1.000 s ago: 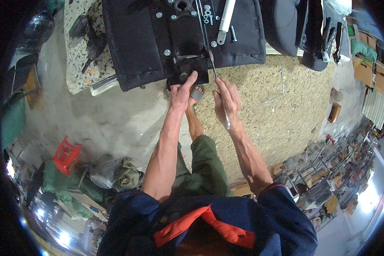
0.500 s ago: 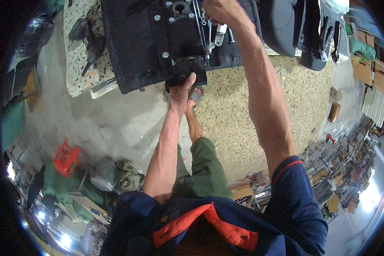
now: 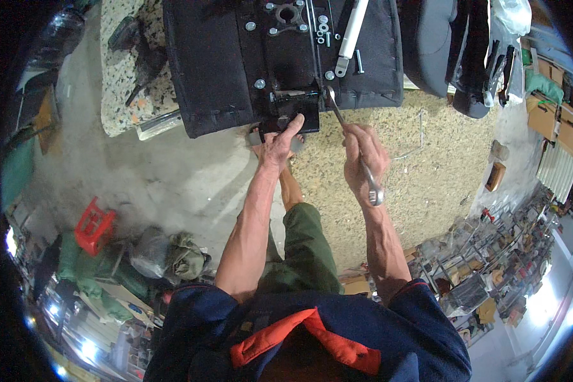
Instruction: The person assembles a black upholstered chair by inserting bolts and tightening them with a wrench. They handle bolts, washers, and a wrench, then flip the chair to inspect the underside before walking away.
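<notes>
A metal wrench (image 3: 338, 113) is in my right hand (image 3: 365, 158), its fingers closed round the shaft. One wrench end meets the hardware beside the black bracket (image 3: 307, 121); the other sticks out below my fist. My left hand (image 3: 277, 145) grips that bracket at the near edge of a black upholstered panel (image 3: 213, 70), thumb on top and the fingers hidden beneath. A round hub plate (image 3: 286, 14) with bolts is fixed on the panel. Loose washers and nuts (image 3: 323, 30), a silver-white rod (image 3: 354, 32) and a bolt (image 3: 359, 62) lie on its right part.
The panel rests on a speckled stone tabletop (image 3: 118, 108). Dark grey padded parts (image 3: 426, 48) stand to the right. A bent metal rod (image 3: 421, 130) lies on the speckled surface near my right hand. On the left floor is a red plastic stool (image 3: 95, 227).
My right hand has come back from the loose hardware toward me and now holds the wrench low, beside the bracket. My left hand stays on the bracket. The view has shifted slightly.
</notes>
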Demonstrator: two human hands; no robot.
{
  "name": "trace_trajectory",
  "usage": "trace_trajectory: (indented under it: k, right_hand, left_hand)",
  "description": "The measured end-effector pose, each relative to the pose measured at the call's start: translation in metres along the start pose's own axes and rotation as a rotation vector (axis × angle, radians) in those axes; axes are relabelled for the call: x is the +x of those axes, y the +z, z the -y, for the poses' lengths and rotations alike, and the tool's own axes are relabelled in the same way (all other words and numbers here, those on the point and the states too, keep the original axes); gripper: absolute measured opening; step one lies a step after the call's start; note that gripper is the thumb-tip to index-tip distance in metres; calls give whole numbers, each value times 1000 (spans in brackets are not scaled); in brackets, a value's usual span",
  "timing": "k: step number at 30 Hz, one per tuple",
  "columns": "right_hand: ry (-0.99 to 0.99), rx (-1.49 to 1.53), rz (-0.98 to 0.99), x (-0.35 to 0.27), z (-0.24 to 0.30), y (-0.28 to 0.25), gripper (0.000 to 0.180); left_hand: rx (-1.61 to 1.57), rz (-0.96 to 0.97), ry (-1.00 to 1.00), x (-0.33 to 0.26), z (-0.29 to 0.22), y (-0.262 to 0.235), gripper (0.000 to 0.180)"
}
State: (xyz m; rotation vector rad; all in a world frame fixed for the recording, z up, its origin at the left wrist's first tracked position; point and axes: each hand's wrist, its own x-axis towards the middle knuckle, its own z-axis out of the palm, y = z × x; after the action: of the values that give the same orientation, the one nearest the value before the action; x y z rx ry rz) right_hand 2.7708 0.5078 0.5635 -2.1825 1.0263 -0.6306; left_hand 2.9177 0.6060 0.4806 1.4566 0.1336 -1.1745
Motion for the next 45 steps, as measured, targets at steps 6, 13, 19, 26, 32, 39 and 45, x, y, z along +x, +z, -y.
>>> trace_trajectory:
  k: [6,13,19,26,32,39,45]
  right_hand:
    - [-136,-16,7,-19,-13,25,28]
    - [-72,48,-4,31,-8,17,26]
    - [315,-174,370,202,-3,38,43]
    - [-106,-42,-21,141,8,-12,42]
    - [-72,25,-6,36,13,-14,3]
    - [-128,51,-75,-14,-12,12,16]
    - [-184,9,-54,-26,-29,39,33]
  left_hand:
    - [-65,-29,-104,0,3,2,36]
    - [34,-17,-113,3,9,-4,45]
    - [-154,22,-66,-5,2,4,48]
    - [-280,68,-105,-8,-2,7,41]
    - [-84,-15,-107,-7,-3,2,33]
    - [-112,-15,-63,-5,-3,6,36]
    - [-130,-70,-104,-5,2,5,34]
